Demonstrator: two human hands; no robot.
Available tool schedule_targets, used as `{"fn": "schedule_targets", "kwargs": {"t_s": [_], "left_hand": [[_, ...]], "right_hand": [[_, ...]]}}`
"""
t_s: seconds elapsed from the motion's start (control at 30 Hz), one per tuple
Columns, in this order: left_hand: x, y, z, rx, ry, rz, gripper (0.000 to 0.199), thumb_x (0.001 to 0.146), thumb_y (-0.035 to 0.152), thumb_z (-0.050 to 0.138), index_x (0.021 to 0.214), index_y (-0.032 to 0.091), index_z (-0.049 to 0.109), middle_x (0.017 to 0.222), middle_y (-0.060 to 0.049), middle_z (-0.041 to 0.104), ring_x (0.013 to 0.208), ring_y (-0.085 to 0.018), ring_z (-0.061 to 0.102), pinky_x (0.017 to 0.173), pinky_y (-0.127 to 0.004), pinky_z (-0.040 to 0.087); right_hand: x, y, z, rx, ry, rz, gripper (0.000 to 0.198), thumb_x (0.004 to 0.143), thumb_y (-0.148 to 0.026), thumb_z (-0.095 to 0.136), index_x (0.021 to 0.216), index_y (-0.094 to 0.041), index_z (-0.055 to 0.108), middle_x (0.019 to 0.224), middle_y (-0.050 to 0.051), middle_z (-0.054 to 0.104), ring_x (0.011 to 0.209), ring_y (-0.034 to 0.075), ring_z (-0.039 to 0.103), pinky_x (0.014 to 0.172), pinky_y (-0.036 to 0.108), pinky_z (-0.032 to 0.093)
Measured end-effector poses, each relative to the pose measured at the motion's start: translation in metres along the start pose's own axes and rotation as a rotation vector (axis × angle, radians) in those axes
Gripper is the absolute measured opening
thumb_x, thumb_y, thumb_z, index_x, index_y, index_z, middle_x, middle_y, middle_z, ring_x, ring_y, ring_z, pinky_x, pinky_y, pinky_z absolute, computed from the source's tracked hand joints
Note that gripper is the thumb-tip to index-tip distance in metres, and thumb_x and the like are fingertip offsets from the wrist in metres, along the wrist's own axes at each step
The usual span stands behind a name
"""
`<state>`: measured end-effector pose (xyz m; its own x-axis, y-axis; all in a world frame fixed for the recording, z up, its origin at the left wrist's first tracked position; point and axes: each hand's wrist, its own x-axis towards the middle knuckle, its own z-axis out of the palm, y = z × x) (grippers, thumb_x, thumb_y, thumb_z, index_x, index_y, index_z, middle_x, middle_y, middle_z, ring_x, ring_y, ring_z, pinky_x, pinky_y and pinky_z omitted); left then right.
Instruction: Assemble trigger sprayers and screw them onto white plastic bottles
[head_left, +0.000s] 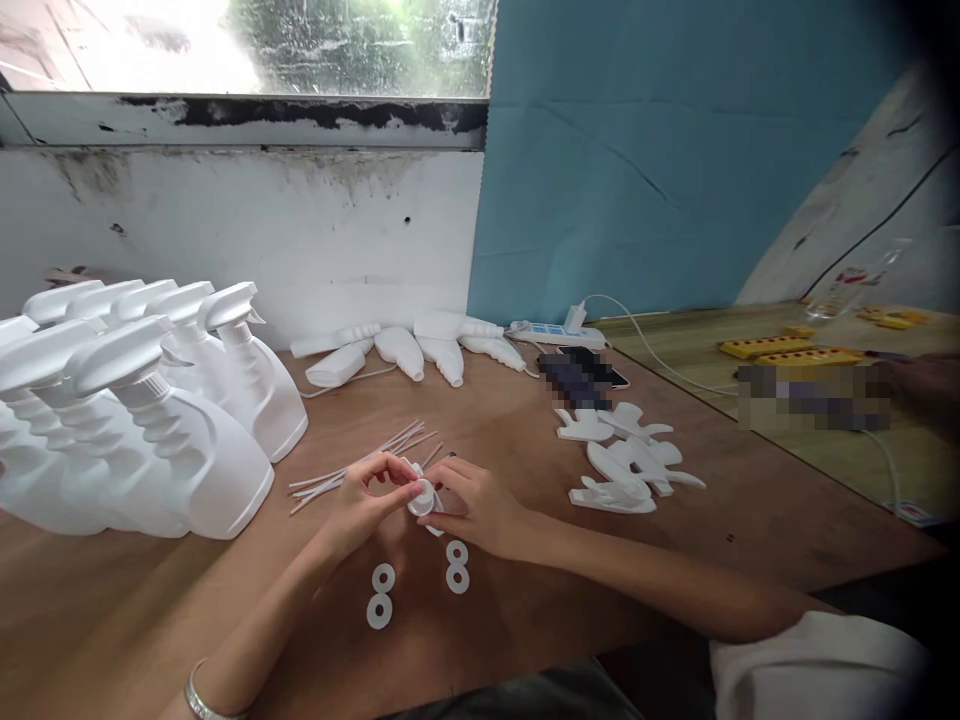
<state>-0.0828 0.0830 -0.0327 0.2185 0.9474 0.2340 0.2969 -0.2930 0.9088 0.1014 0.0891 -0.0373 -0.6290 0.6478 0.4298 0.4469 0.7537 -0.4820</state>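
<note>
Between my hands, above the brown table, is a white trigger spray head [424, 498] with its round collar end turned toward me. My left hand [365, 505] pinches it from the left, thumb and fingers closed on it. From the other side my right hand [484, 508] closes on it too; the fingers hide part of it. Flat white ring washers [379, 611] lie just below, in two small groups. Thin white dip tubes [326, 483] are spread behind my left hand. Off to the right is a loose pile of white spray-head parts [630, 460].
White spray bottles with heads [202, 470] stand packed at left. Headless white bottles [442, 355] lie along the wall. A power strip [562, 335] and a phone [604, 370] are at the back. Yellow pieces [810, 354] and another person's hand [922, 388] are at far right.
</note>
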Motion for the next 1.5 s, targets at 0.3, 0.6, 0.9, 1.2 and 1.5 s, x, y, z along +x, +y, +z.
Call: {"fn": "schedule_targets", "kwargs": {"t_s": [0.3, 0.6, 0.9, 1.2, 1.5], "left_hand": [[0.002, -0.006, -0.002, 0.032, -0.189, -0.036, 0.022, 0.074, 0.037, 0.058, 0.076, 0.015, 0.059, 0.074, -0.003, 0.06, 0.065, -0.013, 0.047, 0.06, -0.024, 0.034], [0.001, -0.007, -0.001, 0.239, -0.195, 0.191, 0.016, 0.079, 0.032, 0.053, 0.083, 0.017, 0.058, 0.083, -0.004, 0.056, 0.073, -0.014, 0.05, 0.069, -0.026, 0.038], [0.002, -0.008, -0.004, 0.663, -0.223, 0.413, 0.024, 0.078, 0.041, 0.055, 0.091, 0.021, 0.057, 0.094, -0.006, 0.058, 0.087, -0.019, 0.051, 0.077, -0.03, 0.032], [0.003, -0.014, -0.007, 0.649, -0.243, 0.509, 0.019, 0.075, 0.038, 0.06, 0.08, 0.02, 0.056, 0.085, -0.002, 0.062, 0.08, -0.016, 0.051, 0.075, -0.028, 0.028], [0.001, -0.012, -0.005, 0.678, -0.24, 0.541, 0.02, 0.082, 0.036, 0.051, 0.074, 0.019, 0.057, 0.081, -0.002, 0.062, 0.077, -0.014, 0.053, 0.075, -0.027, 0.03]], "right_hand": [[-0.01, 0.009, 0.026, 0.174, 0.182, 0.066, 0.02, 0.074, -0.031, 0.061, 0.09, -0.021, 0.054, 0.086, 0.004, 0.06, 0.08, 0.017, 0.056, 0.07, 0.029, 0.046], [-0.011, 0.008, 0.028, 0.277, 0.206, 0.17, 0.027, 0.073, -0.028, 0.06, 0.098, -0.02, 0.052, 0.088, 0.003, 0.062, 0.075, 0.015, 0.06, 0.067, 0.027, 0.048], [-0.015, 0.013, 0.033, 0.284, 0.223, 0.137, 0.023, 0.075, -0.034, 0.059, 0.09, -0.022, 0.046, 0.085, 0.002, 0.06, 0.076, 0.015, 0.061, 0.067, 0.027, 0.049], [-0.014, 0.014, 0.03, 0.081, 0.213, -0.044, 0.017, 0.078, -0.039, 0.055, 0.075, -0.023, 0.051, 0.077, 0.002, 0.064, 0.068, 0.016, 0.058, 0.063, 0.028, 0.045], [-0.012, 0.016, 0.029, -0.064, 0.248, -0.174, 0.009, 0.079, -0.031, 0.055, 0.08, -0.022, 0.054, 0.08, 0.003, 0.068, 0.077, 0.017, 0.061, 0.067, 0.029, 0.046]]}}
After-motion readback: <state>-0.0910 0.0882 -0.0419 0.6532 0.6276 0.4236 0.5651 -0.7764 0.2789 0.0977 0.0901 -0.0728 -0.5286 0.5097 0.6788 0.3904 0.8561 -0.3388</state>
